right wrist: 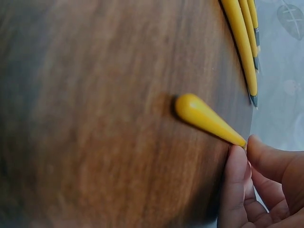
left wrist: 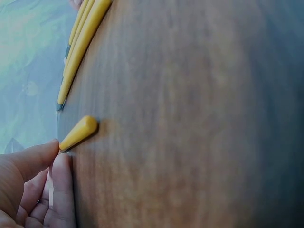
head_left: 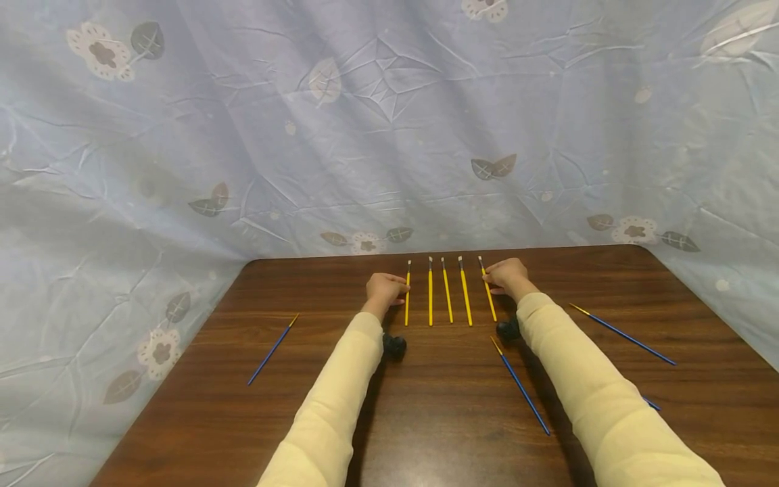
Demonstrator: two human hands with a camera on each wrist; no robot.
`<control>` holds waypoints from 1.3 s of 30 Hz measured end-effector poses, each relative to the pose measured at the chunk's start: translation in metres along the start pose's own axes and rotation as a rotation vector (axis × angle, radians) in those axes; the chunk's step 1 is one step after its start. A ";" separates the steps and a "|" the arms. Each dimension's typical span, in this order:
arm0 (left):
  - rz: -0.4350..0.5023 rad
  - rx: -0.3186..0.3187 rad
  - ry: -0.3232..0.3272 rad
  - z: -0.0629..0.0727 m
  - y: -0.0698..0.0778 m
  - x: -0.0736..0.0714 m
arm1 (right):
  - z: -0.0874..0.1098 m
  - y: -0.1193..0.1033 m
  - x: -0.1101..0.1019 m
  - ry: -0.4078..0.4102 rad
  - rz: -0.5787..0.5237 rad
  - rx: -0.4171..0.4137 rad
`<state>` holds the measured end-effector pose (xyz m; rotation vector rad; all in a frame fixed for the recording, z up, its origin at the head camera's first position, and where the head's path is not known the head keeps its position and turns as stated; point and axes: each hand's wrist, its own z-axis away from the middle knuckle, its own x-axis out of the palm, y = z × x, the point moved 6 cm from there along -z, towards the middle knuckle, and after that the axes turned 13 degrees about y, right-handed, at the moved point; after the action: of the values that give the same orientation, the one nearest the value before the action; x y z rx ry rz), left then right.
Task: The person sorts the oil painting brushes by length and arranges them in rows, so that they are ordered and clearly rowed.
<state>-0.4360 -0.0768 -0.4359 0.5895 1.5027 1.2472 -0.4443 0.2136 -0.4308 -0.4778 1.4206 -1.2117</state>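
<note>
Several yellow-handled paintbrushes lie in a row near the table's far edge, white bristles pointing away. My left hand (head_left: pixel 383 289) pinches the leftmost yellow paintbrush (head_left: pixel 407 308) between thumb and fingers. At the other end of the row, my right hand (head_left: pixel 510 274) pinches the rightmost yellow paintbrush (head_left: pixel 490 302), which slants slightly. Between the hands rest three more: a left one (head_left: pixel 431 297), a middle one (head_left: pixel 447 291) and a right one (head_left: pixel 465 297). Both wrist views show the rounded handle end of the held brush, left (left wrist: pixel 80 133) and right (right wrist: pixel 204 116), close to the wood.
Thin blue paintbrushes lie about the brown table (head_left: pixel 444 406): one at left (head_left: pixel 268 357), one beside the right forearm (head_left: pixel 525 391), one at far right (head_left: pixel 633 339). Another blue handle (head_left: pixel 651 404) is partly hidden by the right sleeve. A patterned curtain (head_left: pixel 389 169) hangs behind.
</note>
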 end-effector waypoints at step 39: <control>-0.054 0.161 -0.131 0.025 0.012 -0.009 | 0.054 -0.011 -0.041 -0.424 0.008 -0.183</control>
<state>-0.4135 -0.0705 -0.4192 0.7184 1.5073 1.0326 -0.3887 0.2230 -0.3916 -0.8038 1.1668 -0.9092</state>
